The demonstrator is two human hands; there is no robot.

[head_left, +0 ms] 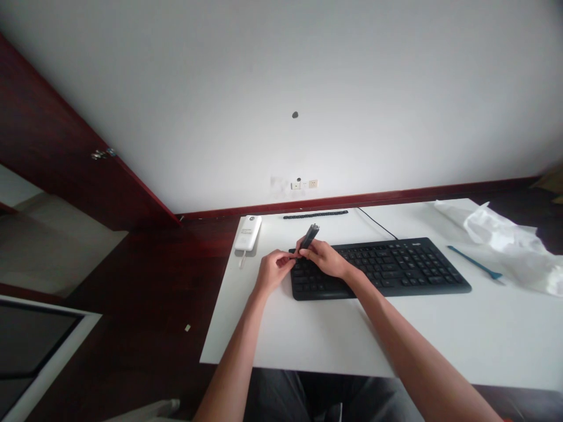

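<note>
A black keyboard (378,266) lies on the white table. My right hand (324,258) is over its upper left part, closed around a short black stick-like tool (310,235) that stands tilted, with a metallic-looking upper end. The tool's lower end is hidden by my fingers. My left hand (275,269) is beside the keyboard's upper left corner, thumb and forefinger pinched together close to the right fingertips. Whatever is between the left fingers is too small to make out.
A white handheld device (248,234) lies at the table's (308,340) left edge. Behind the keyboard are a bumpy black strip (315,215) and the keyboard's cable (376,221). To the right lie a blue brush-like tool (475,262) and crumpled white wrapping (505,240).
</note>
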